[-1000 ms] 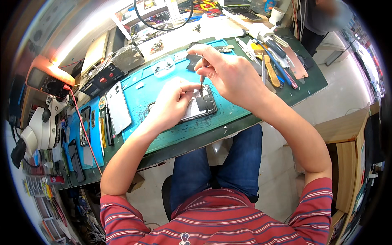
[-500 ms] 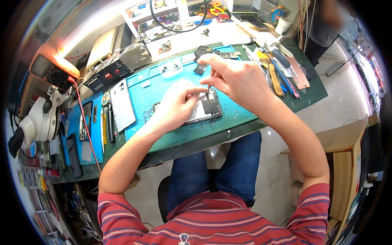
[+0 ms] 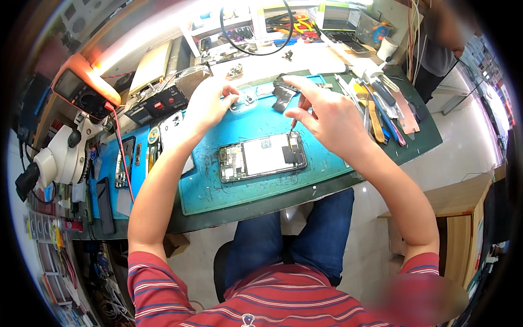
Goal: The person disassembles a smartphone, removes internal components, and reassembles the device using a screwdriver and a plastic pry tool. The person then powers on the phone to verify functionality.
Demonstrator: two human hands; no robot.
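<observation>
An opened smartphone (image 3: 265, 157) lies on the blue work mat, its white battery and inner boards showing. My right hand (image 3: 333, 115) is closed round a thin screwdriver (image 3: 295, 123), whose tip points down near the phone's upper right edge. Farther left, my left hand (image 3: 211, 104) has thumb and fingers pinched together at the rim of a small clear tray (image 3: 243, 108) with tiny parts in it. Whatever the pinch may hold is too small to make out. Beyond the screwdriver lies a crumpled black phone part (image 3: 284, 94).
A white phone back (image 3: 188, 164) lies partly under my left forearm. Tweezers, pry tools and a yellow-handled tool (image 3: 376, 124) are spread at the right. An orange multimeter (image 3: 81, 90) and a black power unit (image 3: 158, 107) stand at the left. Another person (image 3: 438, 43) is at the far right.
My left hand has left the phone and moved up and left to the clear tray. The screwdriver has come away from the phone's inside. The view has shifted slightly.
</observation>
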